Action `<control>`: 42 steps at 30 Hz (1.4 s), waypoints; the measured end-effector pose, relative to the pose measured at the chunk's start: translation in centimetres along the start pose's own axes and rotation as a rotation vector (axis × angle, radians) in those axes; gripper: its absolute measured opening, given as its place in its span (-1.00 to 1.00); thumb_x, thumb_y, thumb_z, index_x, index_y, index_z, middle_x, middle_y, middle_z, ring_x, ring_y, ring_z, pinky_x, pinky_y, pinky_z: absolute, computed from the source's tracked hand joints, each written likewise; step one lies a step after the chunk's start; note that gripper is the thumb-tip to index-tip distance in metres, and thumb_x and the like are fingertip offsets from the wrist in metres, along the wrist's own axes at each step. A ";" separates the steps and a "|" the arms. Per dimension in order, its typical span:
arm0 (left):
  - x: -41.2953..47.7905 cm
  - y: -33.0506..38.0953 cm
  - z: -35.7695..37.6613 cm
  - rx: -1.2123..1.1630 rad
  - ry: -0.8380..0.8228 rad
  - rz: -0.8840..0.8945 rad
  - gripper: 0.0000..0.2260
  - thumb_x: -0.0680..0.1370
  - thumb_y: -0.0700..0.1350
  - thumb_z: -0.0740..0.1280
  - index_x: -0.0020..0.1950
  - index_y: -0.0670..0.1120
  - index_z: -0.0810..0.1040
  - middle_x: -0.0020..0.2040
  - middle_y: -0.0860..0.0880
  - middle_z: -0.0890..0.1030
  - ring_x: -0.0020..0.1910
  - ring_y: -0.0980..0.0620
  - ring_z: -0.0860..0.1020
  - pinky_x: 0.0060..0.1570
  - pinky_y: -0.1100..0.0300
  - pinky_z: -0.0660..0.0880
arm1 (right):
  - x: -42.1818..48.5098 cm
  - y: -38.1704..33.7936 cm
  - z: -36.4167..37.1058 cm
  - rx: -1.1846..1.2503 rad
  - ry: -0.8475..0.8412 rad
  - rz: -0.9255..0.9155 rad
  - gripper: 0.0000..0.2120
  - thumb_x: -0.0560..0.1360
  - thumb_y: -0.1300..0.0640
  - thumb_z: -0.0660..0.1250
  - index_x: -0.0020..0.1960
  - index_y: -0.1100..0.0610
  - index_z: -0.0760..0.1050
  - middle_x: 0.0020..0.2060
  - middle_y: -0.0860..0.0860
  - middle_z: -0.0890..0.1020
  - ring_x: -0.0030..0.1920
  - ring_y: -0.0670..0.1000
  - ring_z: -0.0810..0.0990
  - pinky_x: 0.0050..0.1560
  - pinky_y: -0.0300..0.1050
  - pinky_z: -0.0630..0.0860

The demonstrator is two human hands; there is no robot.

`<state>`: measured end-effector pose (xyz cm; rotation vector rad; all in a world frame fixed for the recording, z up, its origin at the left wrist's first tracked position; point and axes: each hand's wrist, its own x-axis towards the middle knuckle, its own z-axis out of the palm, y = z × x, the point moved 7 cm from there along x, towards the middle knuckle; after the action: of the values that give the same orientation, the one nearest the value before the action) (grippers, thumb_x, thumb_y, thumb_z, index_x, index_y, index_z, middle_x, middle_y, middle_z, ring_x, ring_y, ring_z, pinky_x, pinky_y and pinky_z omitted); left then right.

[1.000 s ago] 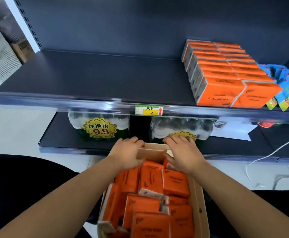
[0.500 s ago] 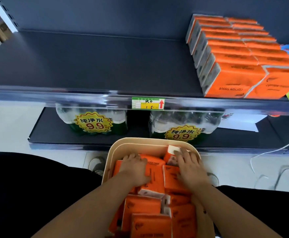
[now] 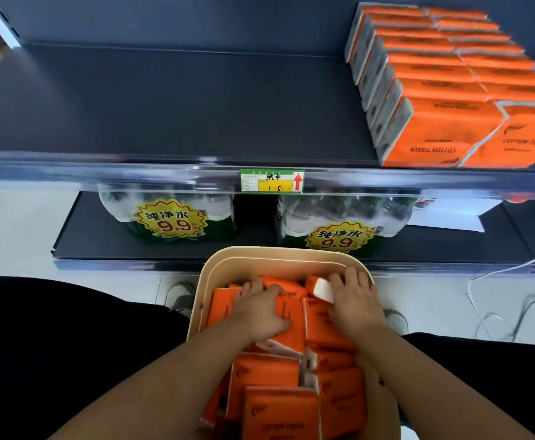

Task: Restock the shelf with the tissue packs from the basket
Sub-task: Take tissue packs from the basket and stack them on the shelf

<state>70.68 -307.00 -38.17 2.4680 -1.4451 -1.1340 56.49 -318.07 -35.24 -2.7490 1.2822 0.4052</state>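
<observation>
A tan basket (image 3: 278,258) sits low in the middle, filled with several orange tissue packs (image 3: 266,373). My left hand (image 3: 259,309) grips one orange pack (image 3: 291,315) near the basket's far end, fingers curled round its edge. My right hand (image 3: 353,301) grips a neighbouring pack (image 3: 321,289) whose white end shows. The dark shelf (image 3: 180,103) above is bare on its left and middle. At its right stand two rows of orange tissue packs (image 3: 434,90).
A green and yellow price label (image 3: 272,180) is clipped to the shelf's front rail. Below, two bottled water packs (image 3: 171,217) with 9.9 stickers stand on the lower shelf. A white cable (image 3: 482,281) lies on the floor at right. Shoes (image 3: 180,296) flank the basket.
Both hands moved from the basket's far rim down onto the packs inside and took hold of them. The view tilted down and closer to the shelf.
</observation>
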 end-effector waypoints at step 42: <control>0.2 -1.9 -3.3 -0.613 0.009 -0.149 -0.59 0.43 -0.14 0.42 0.26 0.02 0.47 0.08 -0.01 0.55 0.02 -0.01 0.57 0.01 0.11 0.55 | -1.0 0.5 2.0 1.105 -0.361 0.526 -0.78 0.41 0.19 0.47 -0.01 0.10 0.49 -0.03 0.08 0.60 -0.04 0.07 0.58 0.07 -0.07 0.51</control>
<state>74.16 -307.12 -36.65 2.1492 -0.7528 -1.3370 55.13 -317.26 -36.84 -1.3706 1.4734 0.1230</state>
